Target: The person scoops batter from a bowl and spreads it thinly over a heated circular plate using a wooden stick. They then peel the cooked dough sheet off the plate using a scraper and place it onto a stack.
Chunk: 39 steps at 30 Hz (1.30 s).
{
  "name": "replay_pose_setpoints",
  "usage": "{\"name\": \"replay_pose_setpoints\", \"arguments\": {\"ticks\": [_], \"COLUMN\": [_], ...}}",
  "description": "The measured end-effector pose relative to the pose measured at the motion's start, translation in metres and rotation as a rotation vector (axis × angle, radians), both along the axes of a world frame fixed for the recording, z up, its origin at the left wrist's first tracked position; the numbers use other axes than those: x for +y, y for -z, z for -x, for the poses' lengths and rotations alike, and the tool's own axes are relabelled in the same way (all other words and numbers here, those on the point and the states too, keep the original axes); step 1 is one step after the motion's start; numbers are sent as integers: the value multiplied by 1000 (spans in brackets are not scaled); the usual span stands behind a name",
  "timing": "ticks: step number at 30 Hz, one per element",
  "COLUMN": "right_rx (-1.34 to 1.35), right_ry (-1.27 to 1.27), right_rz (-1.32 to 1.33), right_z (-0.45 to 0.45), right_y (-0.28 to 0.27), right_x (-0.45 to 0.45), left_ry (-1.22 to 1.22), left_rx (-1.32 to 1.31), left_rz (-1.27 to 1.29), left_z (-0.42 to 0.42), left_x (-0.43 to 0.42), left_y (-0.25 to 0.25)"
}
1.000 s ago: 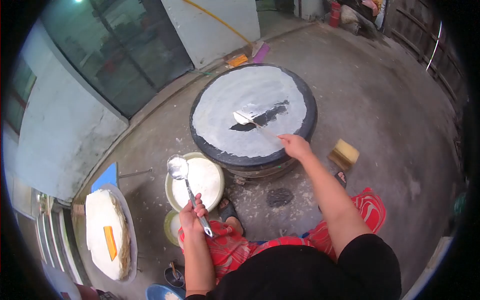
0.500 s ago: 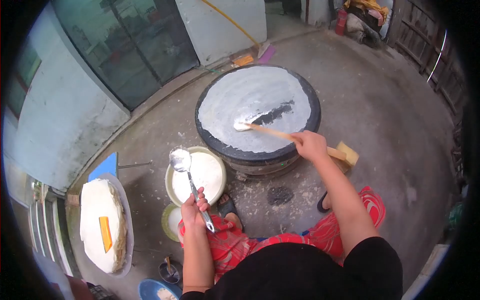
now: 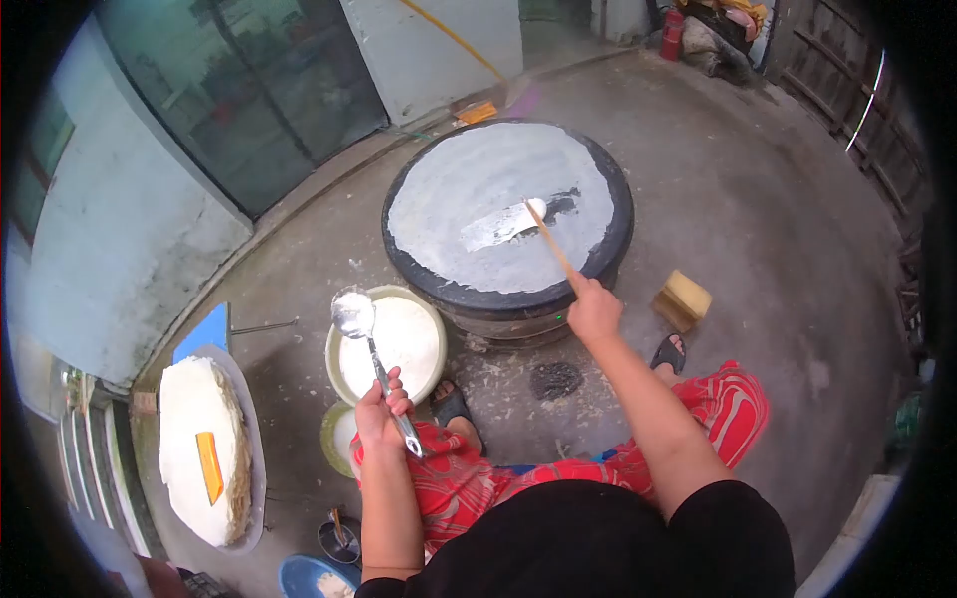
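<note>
My right hand [image 3: 595,311] is closed around the handle of a wooden batter spreader [image 3: 550,242]. Its batter-coated tip rests on a large round griddle [image 3: 399,239]. A thin pale layer of batter [image 3: 464,184] covers most of the plate, with a dark bare patch right of the tip and a thicker white streak to its left. In my left hand [image 3: 383,414] is a metal ladle [image 3: 353,314], its bowl coated with white batter. Below the ladle stands a pale bucket [image 3: 440,344] of white batter.
A stack of thin white sheets [image 3: 194,399] with an orange scraper [image 3: 208,466] on it is at the left. A yellow block [image 3: 688,291] lies right of the griddle. A blue basin [image 3: 294,576] and small dark pan [image 3: 339,538] are near my left side.
My right hand has swung the spreader's tip rightward and away across the griddle, dragging a white streak over part of the dark patch. My left hand still holds the ladle over the bucket.
</note>
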State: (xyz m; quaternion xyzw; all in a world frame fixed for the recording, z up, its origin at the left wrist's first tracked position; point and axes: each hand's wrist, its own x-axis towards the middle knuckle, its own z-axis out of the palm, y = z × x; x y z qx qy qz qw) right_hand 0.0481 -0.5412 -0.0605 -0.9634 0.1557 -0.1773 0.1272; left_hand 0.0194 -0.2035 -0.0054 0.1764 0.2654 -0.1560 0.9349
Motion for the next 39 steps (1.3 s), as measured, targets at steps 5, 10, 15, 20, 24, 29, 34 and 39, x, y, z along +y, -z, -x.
{"name": "replay_pose_setpoints", "arguments": {"ticks": [5, 10, 15, 20, 24, 29, 34, 39], "right_rx": [-61, 29, -63, 66, 131, -192, 17, 321], "right_ry": [-391, -3, -29, 55, 179, 102, -39, -17], "right_rz": [42, 102, -49, 201, -155, -416, -593, -878], "right_z": [20, 1, 15, 9, 11, -2, -9, 23], "right_y": [13, -1, 9, 10, -23, 20, 36, -7], "right_x": [23, -37, -17, -59, -60, -93, -141, -149], "left_ry": [-24, -19, -36, -9, -15, -15, 24, 10], "left_rx": [25, 55, 21, 55, 48, 40, 60, 44], "left_rz": [15, -1, -11, -27, -5, -9, -42, -76], "left_z": [-1, -1, -2, -2, -5, -5, -7, -5], "left_x": [-4, -6, -5, -7, -6, -10, -9, -15], "left_y": [-5, -6, -3, -5, -1, -2, -1, -6]}}
